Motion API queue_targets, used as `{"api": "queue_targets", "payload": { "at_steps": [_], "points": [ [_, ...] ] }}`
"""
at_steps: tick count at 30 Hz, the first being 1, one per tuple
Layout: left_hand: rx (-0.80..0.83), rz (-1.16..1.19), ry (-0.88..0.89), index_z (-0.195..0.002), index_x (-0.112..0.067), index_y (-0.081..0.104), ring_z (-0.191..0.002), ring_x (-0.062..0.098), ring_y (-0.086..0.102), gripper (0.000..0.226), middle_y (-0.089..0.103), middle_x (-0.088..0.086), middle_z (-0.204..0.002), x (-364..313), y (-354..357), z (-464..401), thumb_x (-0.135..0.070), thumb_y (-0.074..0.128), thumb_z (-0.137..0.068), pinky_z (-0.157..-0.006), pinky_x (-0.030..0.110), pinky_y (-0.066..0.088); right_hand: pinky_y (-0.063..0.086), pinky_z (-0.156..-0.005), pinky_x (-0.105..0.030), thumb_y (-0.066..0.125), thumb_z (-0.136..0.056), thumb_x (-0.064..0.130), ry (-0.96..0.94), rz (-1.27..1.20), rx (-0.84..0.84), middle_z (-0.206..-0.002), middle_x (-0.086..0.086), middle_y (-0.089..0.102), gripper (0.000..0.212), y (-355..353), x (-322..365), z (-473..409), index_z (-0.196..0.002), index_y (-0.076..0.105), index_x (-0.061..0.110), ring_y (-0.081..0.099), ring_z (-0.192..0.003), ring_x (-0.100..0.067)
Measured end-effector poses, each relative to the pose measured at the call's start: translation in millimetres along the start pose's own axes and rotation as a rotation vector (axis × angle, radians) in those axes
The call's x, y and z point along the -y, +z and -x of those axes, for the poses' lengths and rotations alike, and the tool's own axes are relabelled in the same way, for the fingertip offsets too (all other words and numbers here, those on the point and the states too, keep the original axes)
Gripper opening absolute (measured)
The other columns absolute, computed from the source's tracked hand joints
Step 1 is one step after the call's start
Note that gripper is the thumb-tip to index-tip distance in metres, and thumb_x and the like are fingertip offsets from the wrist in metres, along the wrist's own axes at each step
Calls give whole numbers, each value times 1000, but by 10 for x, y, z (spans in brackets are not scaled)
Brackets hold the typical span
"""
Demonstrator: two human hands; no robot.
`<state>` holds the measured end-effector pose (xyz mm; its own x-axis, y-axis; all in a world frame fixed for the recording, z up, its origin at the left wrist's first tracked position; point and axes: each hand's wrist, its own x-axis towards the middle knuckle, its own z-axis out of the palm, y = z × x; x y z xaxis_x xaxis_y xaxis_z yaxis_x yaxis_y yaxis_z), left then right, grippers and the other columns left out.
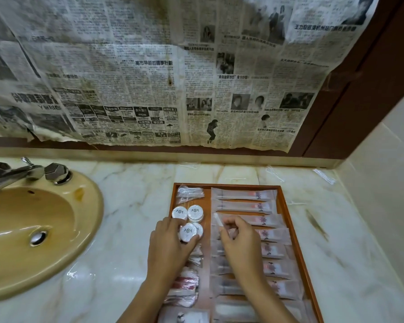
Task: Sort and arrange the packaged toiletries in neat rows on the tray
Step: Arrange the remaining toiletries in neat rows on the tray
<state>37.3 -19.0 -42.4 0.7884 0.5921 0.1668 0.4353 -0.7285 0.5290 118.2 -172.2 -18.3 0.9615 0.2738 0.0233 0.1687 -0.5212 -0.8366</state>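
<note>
Crosswise, long sachets (245, 206) span the tray (287, 213) on the marble counter (135, 201) beside a sink (33, 229). Left hand (170, 243) grips a round soap (189, 231); right hand (240, 241) pinches a sachet's end.

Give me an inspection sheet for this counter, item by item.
Surface: marble counter, glossy, streaked.
Job's things: wooden tray; long sachets in a column on its right side; round white soaps and small clear packets on its left side.
Clutter: loose clear wrappers on the counter behind the tray.
Grips: left hand holds a round soap; right hand pinches a thin white packet over the sachets.
Cables: nothing seen.
Surroundings: tan sink with metal tap at left; newspaper covering the wall behind.
</note>
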Motion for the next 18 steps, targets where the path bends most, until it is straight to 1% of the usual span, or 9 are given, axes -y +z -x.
{"api": "queue_targets", "payload": {
  "at_steps": [3,6,8,13,18],
  "points": [
    [13,-31,17,-105,-28,60,-92,16,53,43,57,-7,-97,12,22,-46,-59,68,-76,-79,31,44,43,-62,-16,68,-87,23,20,9,-2,-83,13,62,14,57,36,53,-96,66,32,55,-74,-4],
    [22,-73,51,-102,-27,64,-94,17,53,42,57,-7,-99,2,76,-128,-57,69,-74,-80,32,42,39,-61,-15,68,-87,23,20,20,-24,-80,14,59,13,57,59,85,-97,66,32,53,-72,-3],
    [38,-114,57,-103,-27,65,-98,17,52,43,58,-7,-103,-4,110,-178,-58,68,-74,-82,33,42,39,-60,-14,68,-88,24,20,25,-40,-79,14,60,11,36,67,97,-95,66,32,53,-71,-2],
    [74,-162,45,-113,-26,63,-107,15,51,51,58,-5,-116,12,175,-189,-62,62,-78,-88,30,39,40,-57,-13,69,-88,24,44,26,-63,-77,15,61,13,-23,74,113,-92,63,35,56,-69,-3],
    [103,-161,26,-124,-26,58,-116,14,48,58,54,-5,-128,-4,223,-169,-66,56,-82,-98,30,37,40,-52,-12,69,-88,23,58,35,-73,-75,15,61,12,-39,52,110,-92,64,33,55,-66,0]
  ]
}}
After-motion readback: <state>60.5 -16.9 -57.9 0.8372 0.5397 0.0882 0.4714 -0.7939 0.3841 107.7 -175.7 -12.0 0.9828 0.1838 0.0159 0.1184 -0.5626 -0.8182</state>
